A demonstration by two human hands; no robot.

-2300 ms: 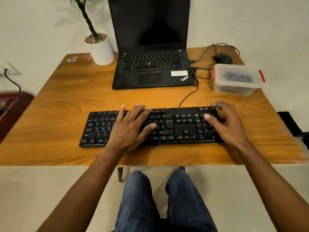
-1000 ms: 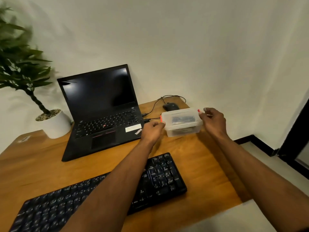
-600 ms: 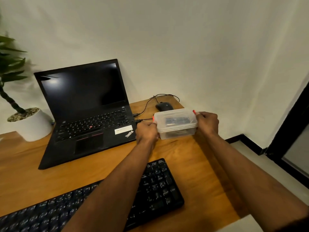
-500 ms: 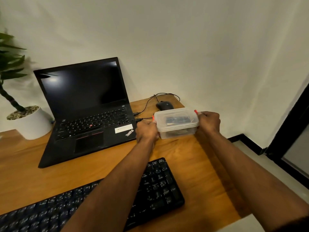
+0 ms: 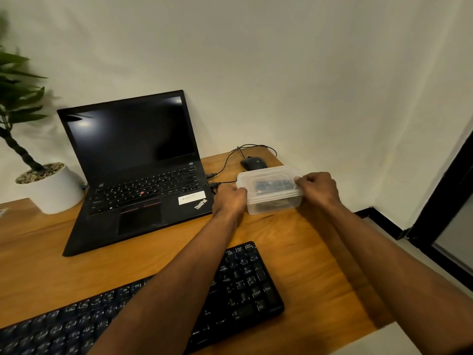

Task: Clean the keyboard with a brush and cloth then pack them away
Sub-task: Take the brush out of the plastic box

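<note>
1 clear box (image 5: 271,198) gripped by L hand (image 5: 229,201) & R hand (image 5: 318,189), 1 keyboard (image 5: 243,283), 1 laptop (image 5: 138,170)

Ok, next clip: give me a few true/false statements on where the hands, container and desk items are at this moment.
1. Both hands grip the ends of the clear plastic container. True: left hand, right hand.
2. The container's lid is off. False: the lid sits on it.
3. The mouse lies behind the container, nearer the wall. True.
4. The laptop is closed. False: it stands open, screen dark.
5. A brush rests on the keyboard. False: no brush shows there; a forearm crosses above it.
</note>
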